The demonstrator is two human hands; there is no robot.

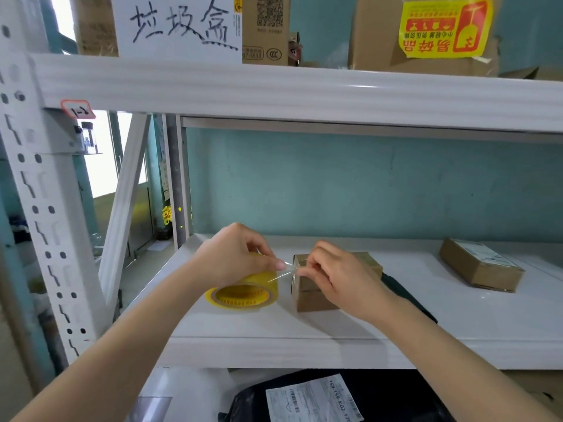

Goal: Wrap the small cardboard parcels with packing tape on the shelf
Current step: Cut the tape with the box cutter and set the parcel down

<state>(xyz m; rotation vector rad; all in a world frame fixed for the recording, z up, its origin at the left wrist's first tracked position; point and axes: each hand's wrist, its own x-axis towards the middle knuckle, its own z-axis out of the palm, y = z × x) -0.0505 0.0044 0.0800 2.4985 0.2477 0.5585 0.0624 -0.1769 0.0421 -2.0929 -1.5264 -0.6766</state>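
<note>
A small cardboard parcel (310,296) sits on the white shelf (457,315), near its front. Just left of it stands a roll of clear packing tape with a yellow core (243,292). My left hand (237,257) rests over the roll and pinches the stretched strip of tape (285,269) at its fingertips. My right hand (338,275) lies over the parcel's top and pinches the same strip at the parcel's upper left edge. A second, flatter cardboard parcel (481,264) with a label lies at the right rear of the shelf.
A dark flat object (408,295) lies on the shelf behind my right wrist. A black mailer bag with a white shipping label (310,400) sits on the level below. Cardboard boxes (426,32) and a handwritten sign (176,25) occupy the shelf above. The white upright post (45,208) stands at left.
</note>
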